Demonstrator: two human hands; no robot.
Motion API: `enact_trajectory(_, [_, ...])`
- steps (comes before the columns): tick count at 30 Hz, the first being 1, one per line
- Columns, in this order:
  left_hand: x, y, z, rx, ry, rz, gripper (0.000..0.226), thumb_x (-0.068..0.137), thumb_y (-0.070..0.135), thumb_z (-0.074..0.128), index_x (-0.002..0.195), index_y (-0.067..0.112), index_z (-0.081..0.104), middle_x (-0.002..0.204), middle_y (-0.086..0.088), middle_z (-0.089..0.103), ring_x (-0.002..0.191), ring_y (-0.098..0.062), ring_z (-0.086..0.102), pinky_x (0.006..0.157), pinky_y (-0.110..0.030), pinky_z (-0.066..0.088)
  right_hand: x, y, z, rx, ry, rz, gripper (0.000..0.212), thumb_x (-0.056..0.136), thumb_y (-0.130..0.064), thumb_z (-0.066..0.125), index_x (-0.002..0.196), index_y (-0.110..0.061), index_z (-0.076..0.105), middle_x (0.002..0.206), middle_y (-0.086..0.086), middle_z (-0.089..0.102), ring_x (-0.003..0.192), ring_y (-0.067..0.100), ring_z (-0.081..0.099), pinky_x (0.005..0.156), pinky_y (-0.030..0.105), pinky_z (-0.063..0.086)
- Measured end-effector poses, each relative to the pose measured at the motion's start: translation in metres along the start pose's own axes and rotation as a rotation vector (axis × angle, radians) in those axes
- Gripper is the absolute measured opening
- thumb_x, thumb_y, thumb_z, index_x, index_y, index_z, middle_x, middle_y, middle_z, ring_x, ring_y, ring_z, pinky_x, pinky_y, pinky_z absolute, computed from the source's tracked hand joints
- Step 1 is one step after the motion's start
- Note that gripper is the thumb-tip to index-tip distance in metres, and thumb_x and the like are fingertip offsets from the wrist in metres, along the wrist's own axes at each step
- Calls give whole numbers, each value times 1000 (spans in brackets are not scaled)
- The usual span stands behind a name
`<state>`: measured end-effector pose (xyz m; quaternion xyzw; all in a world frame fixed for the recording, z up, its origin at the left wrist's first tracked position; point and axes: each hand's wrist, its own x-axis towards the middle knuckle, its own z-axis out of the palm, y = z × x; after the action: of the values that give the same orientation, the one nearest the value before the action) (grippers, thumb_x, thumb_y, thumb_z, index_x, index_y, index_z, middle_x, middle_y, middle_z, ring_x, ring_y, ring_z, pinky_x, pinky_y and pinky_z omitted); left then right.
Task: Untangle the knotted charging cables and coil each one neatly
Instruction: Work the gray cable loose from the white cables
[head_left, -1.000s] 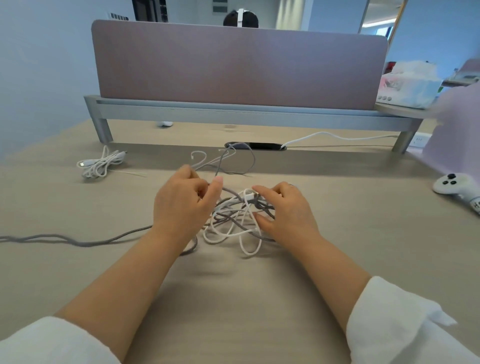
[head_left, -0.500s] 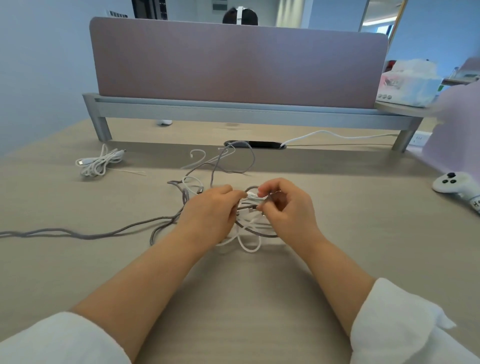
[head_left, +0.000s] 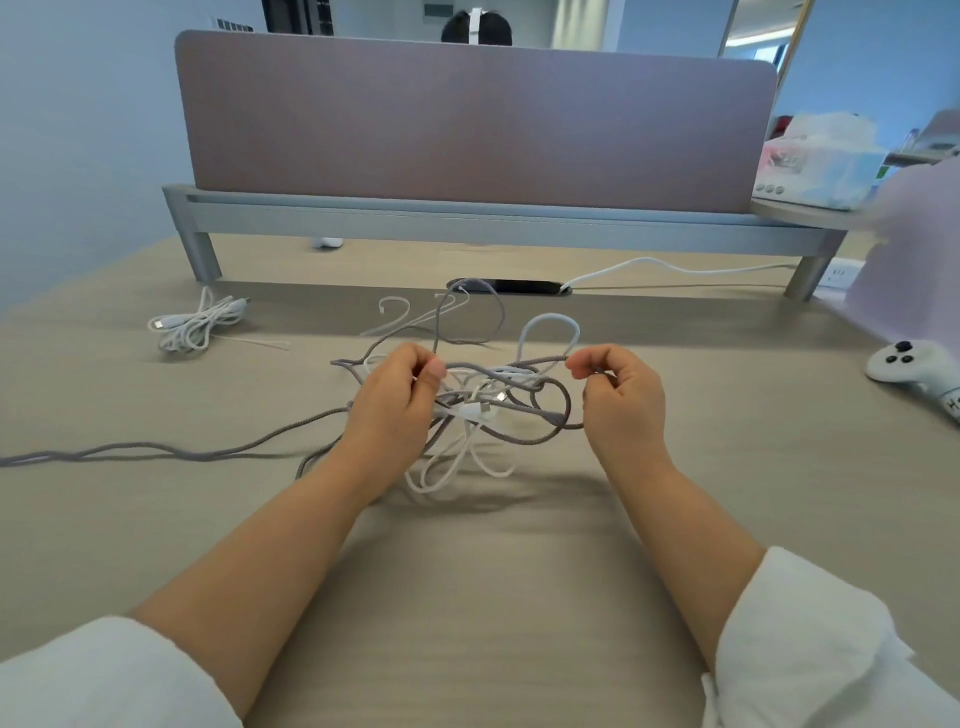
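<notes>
Since a moment ago my hands have drawn apart: left hand (head_left: 397, 402) and right hand (head_left: 623, 400) each pinch the grey cable (head_left: 545, 359), stretched between them above the tangle (head_left: 483, 415). Coiled cable (head_left: 195, 327) lies at ten o'clock.

Looks forward and down from head height, wide-angle, close over the pale wood-grain desk top (head_left: 156, 519), facing the mauve fabric divider panel (head_left: 467, 130) at its far edge.
</notes>
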<state>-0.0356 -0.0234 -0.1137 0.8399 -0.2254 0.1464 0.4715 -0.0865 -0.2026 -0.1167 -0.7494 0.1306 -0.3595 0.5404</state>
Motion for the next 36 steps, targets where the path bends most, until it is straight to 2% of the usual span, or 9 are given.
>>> enact_trajectory(8, [5, 5, -7, -432, 133, -160, 28, 99, 22, 38, 72, 19, 46, 65, 2, 39, 57, -9, 32, 57, -26, 31, 3, -2, -5, -98, 62, -164, 40, 81, 12, 41, 78, -21, 62, 75, -9, 58, 64, -1, 54, 65, 9, 41])
enact_trajectory(12, [4, -1, -10, -187, 65, -104, 33, 87, 38, 56, 65, 17, 44, 57, 6, 41, 51, -5, 36, 55, -26, 32, 0, -4, -5, 152, -123, 31, 40, 90, 8, 42, 85, -26, 65, 70, 3, 61, 58, 3, 58, 69, 23, 51])
enact_trajectory(15, [3, -8, -7, 252, -82, -9, 46, 73, 63, 55, 61, 20, 48, 68, 8, 51, 73, -16, 45, 65, -32, 34, -4, -11, -4, 387, -315, 175, 35, 94, 6, 38, 92, -15, 66, 76, 5, 63, 60, 10, 59, 65, 24, 54])
enact_trajectory(17, [2, -9, -3, 383, -79, 67, 40, 79, 56, 57, 63, 20, 54, 74, 10, 55, 85, -17, 44, 75, -33, 32, -5, -12, -3, 473, -429, 243, 38, 94, 8, 33, 93, -12, 65, 83, 3, 65, 61, 12, 60, 61, 27, 54])
enact_trajectory(23, [-2, -5, -1, 153, -88, 134, 32, 92, 33, 52, 71, 11, 59, 58, 10, 46, 63, -10, 42, 62, -25, 31, -3, 8, 4, -266, -340, 44, 15, 86, -4, 56, 89, -17, 61, 84, -6, 62, 65, 1, 55, 62, 6, 42])
enact_trajectory(28, [-4, -3, 0, -104, -136, -20, 28, 95, 32, 45, 75, 19, 58, 66, -6, 61, 57, -19, 51, 58, -32, 45, -5, 11, 6, -319, -467, 114, 12, 86, -16, 64, 75, -18, 60, 65, 1, 62, 49, 3, 56, 56, 19, 48])
enact_trajectory(30, [-3, -3, -1, -93, -138, -13, 28, 96, 29, 44, 77, 15, 58, 71, -14, 62, 58, -18, 52, 59, -27, 47, -4, 5, 5, -141, -383, 165, 23, 93, -11, 54, 70, -15, 53, 59, 1, 56, 39, 2, 51, 48, 16, 47])
enact_trajectory(33, [1, -4, -5, 16, -67, 19, 30, 97, 21, 43, 76, 4, 57, 59, 1, 54, 53, 4, 49, 51, -9, 36, -2, -4, 2, 520, -273, 427, 27, 98, -7, 38, 73, -12, 43, 55, 1, 47, 40, 8, 42, 48, 22, 49])
enact_trajectory(36, [7, -11, -6, 34, 11, -14, 32, 97, 23, 42, 76, 2, 53, 72, -8, 61, 59, 9, 56, 52, -9, 35, 2, -8, -1, 789, -200, 523, 30, 94, -5, 32, 66, -15, 35, 44, -3, 34, 36, 8, 25, 36, 18, 29])
